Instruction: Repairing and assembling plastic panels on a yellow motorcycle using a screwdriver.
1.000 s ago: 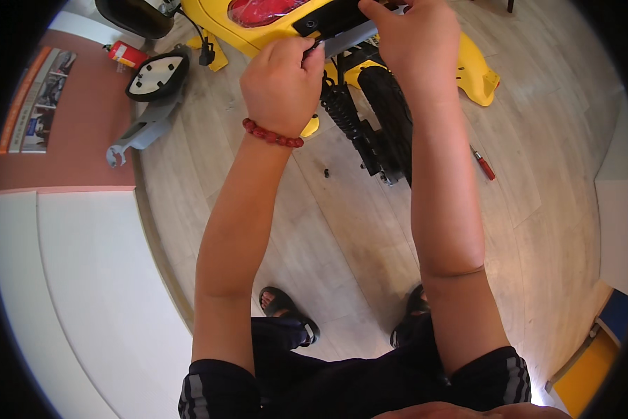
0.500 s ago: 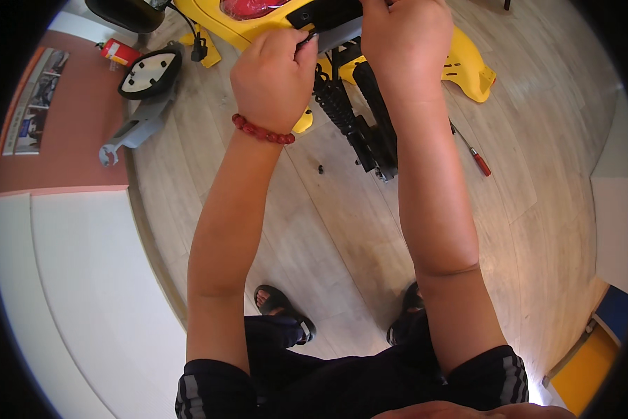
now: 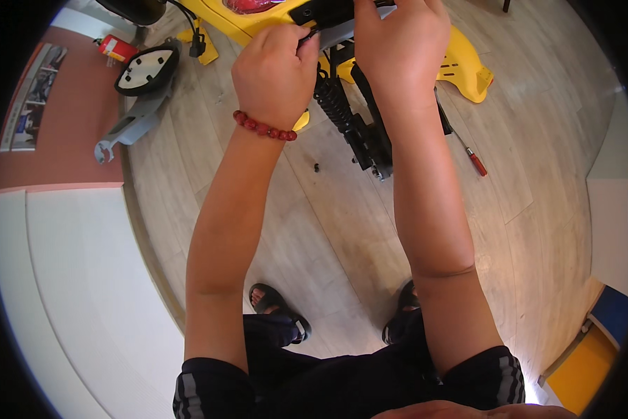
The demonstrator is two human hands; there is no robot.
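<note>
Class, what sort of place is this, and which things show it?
Perhaps a small vehicle workshop: yellow bodywork with a black coil spring exposed, a red-handled screwdriver on the floor, and a red fire extinguisher.

Beneath us we see a floor (image 3: pixel 349 241) of pale, greyish wood-look boards, with a small black piece (image 3: pixel 316 167) lying just off centre toward twelve o'clock and a red-handled screwdriver (image 3: pixel 476 164) between two and three. At about ten o'clock we find a grey curved part (image 3: pixel 136 126) lying by the foot of the wall (image 3: pixel 83 119), and toward eleven a yellow panel (image 3: pixel 208 54). We also see two black-sandalled feet (image 3: pixel 270 302) planted near seven and five o'clock.
</note>
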